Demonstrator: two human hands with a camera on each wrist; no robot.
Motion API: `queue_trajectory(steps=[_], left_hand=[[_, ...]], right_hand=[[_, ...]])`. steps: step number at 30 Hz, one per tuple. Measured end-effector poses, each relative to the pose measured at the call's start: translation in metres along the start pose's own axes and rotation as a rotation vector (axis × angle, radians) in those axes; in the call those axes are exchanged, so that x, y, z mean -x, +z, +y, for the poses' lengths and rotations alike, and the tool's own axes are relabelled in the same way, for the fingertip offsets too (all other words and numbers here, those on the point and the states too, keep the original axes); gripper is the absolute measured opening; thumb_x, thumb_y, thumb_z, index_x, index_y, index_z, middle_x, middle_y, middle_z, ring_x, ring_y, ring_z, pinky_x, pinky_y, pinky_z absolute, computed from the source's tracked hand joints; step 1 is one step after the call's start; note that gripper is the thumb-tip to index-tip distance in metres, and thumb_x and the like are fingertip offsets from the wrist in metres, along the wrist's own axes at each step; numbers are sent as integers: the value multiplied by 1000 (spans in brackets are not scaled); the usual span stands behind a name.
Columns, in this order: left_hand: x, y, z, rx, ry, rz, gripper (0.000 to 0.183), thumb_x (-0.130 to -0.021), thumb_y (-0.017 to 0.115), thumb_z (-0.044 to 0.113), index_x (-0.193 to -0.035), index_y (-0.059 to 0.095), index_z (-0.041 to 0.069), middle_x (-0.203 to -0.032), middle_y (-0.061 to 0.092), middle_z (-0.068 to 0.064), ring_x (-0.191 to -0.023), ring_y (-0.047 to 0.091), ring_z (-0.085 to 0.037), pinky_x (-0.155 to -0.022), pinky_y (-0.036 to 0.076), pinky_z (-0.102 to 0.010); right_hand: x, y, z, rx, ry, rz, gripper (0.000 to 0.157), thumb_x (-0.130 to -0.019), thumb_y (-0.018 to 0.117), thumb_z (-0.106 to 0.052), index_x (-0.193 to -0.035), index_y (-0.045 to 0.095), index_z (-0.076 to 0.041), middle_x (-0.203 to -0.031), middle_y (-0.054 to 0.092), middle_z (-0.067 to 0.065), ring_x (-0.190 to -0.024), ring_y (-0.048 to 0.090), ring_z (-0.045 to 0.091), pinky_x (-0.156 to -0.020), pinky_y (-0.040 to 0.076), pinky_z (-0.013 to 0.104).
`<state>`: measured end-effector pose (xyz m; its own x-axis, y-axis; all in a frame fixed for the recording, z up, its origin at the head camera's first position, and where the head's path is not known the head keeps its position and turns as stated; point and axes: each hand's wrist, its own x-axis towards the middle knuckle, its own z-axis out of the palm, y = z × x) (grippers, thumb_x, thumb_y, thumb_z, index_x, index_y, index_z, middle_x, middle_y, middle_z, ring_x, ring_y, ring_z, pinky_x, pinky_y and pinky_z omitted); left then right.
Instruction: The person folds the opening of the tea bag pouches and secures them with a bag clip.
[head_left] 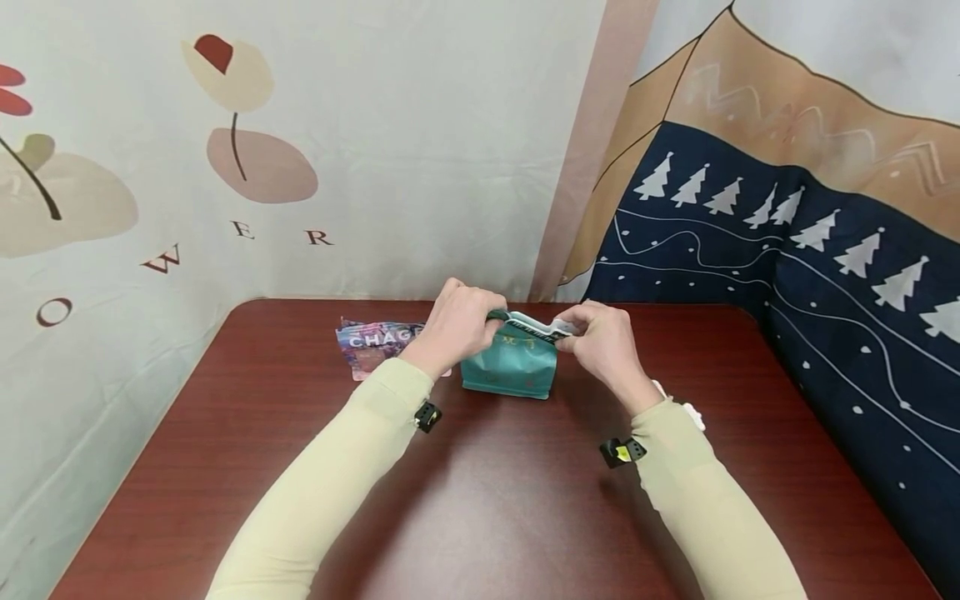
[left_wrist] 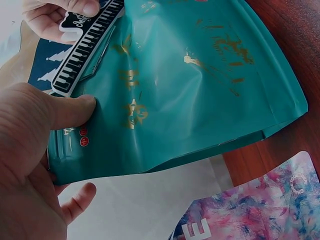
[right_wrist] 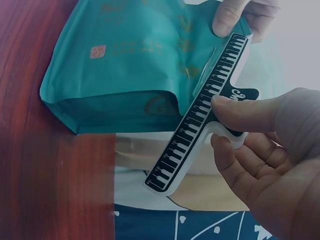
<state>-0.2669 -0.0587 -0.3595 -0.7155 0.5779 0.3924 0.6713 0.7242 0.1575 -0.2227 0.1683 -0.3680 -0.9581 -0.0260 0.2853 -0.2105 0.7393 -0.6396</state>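
Note:
A teal pouch (head_left: pixel 510 371) with gold lettering stands upright near the back of the table. My left hand (head_left: pixel 462 321) pinches its top corner, thumb (left_wrist: pixel 75 111) on the front face. A piano-keyboard-patterned bag clip (right_wrist: pixel 195 117) lies slanted along the pouch's top edge, one end sticking out past the side. Thumb and fingers of my right hand (head_left: pixel 603 342) pinch the clip's black handle. Whether its jaws are clamped on the pouch, I cannot tell. Left of the teal pouch sits a pink-and-blue pouch (head_left: pixel 375 337), partly hidden behind my left hand and wrist.
The reddish-brown wooden table (head_left: pixel 495 500) ends at a white printed curtain (head_left: pixel 420 167) behind the pouches. On the right, a navy cloth with white trees (head_left: pixel 697 225) hangs along the table's side.

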Motion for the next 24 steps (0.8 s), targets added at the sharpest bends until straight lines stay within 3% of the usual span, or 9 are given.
queue_trajectory(steps=[5, 10, 16, 24], left_hand=[[-1, 0, 0, 4, -9, 4, 10, -92, 78, 16, -82, 73, 17, -74, 74, 3, -65, 65, -17, -84, 40, -42], [-2, -5, -1, 48, -61, -60, 11, -94, 77, 21, -84, 74, 17, -72, 71, 3, -66, 63, -17, -89, 43, -42], [-2, -14, -6, 181, -162, -125, 6, -91, 80, 20, -92, 76, 15, -84, 73, 2, -75, 61, -19, -76, 52, -39], [-2, -13, -9, 233, -187, -132, 6, -91, 80, 18, -89, 75, 16, -78, 69, 3, -70, 58, -19, -70, 48, -36]], right_hand=[[0, 1, -3, -2, -2, 1, 22, -79, 84, 5, -98, 81, -5, -95, 74, 10, -86, 67, 29, -77, 54, 43], [-1, 1, -3, 0, -5, -3, 22, -79, 85, 4, -98, 81, -6, -95, 74, 10, -85, 67, 29, -76, 54, 42], [-2, 0, -3, -2, -1, -19, 22, -78, 86, 3, -98, 80, -5, -97, 74, 10, -86, 67, 29, -76, 54, 41], [-2, -2, -4, -14, 9, -19, 23, -79, 85, 4, -100, 80, -4, -99, 74, 12, -87, 67, 30, -78, 55, 44]])
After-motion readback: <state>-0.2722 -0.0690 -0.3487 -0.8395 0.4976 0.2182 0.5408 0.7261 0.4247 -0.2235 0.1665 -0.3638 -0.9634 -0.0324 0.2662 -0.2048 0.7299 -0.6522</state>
